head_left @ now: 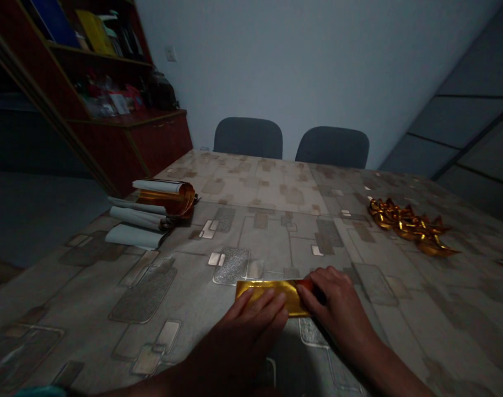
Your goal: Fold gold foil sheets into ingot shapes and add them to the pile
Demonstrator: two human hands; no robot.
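A narrow folded strip of gold foil paper (293,302) lies flat on the patterned tablecloth (276,231) close in front of me. Across its left part my left hand (255,325) rests with fingers stretched out, pressing it down. The right end of the strip is pinched by my right hand (334,300), thumb nearest me and fingers curled over the far side. An orange-red spot shows between that thumb and the fingers; I cannot make out what it is.
Rolled sheets of gold-and-white paper (160,212) lie at the left. Several folded gold foil shapes (408,223) stand in a row at the right. Two grey chairs (248,138) back the table's far edge. A red cabinet (152,143) with shelves stands at the far left.
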